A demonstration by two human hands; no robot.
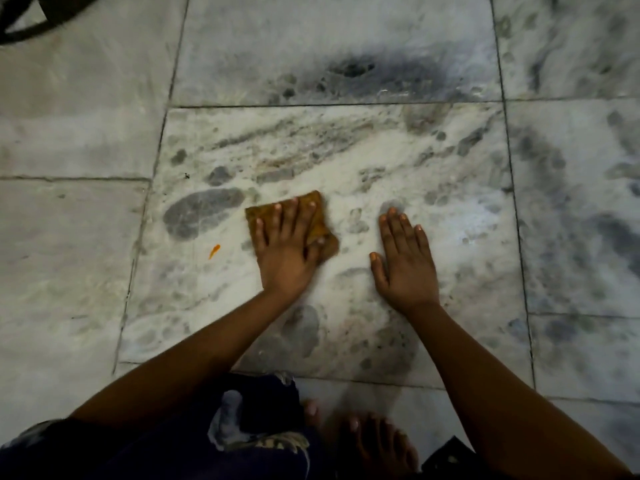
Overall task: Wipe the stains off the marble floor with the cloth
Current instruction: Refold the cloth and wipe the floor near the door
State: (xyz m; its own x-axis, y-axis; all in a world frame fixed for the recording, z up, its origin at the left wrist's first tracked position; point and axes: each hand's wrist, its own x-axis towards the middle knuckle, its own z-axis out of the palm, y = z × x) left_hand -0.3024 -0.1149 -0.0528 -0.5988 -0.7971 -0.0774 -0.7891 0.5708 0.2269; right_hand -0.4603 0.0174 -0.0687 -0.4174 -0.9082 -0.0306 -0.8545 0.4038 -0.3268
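**Asha:** Near the middle of the pale, grey-veined marble floor point(433, 188), the left hand point(285, 252) is pressing flat, fingers spread, on the small folded mustard-brown cloth point(320, 216). It is pinning the rag rather than clutching it.

**Ben:** And the right hand point(403, 268)?

**Asha:** It is lying open and empty on the bare tile just beside the cloth, palm down, seemingly bracing the person's weight.

**Ben:** What is worrying you from here?

**Asha:** A small orange streak point(214, 251) is sitting to the left of the cloth, apart from it. If the rag is already loaded with that colour (its tint is hinting so, though I cannot tell), dragging it over could be smearing the stain wider rather than lifting it. Only flat fingers are holding the cloth, so it could be bunching or slipping out on a hard stroke. The tile is looking glossy, perhaps damp, and the bracing palm might be sliding.

**Ben:** Anything crowding the work?

**Asha:** A bare foot point(377, 441) and dark patterned clothing point(242, 438) are sitting close below the arms, limiting any backward pull. A dark curved object point(41, 26) is showing at the top left corner, well apart. Dark grey blotches point(353, 69) further out may be veining, not dirt.
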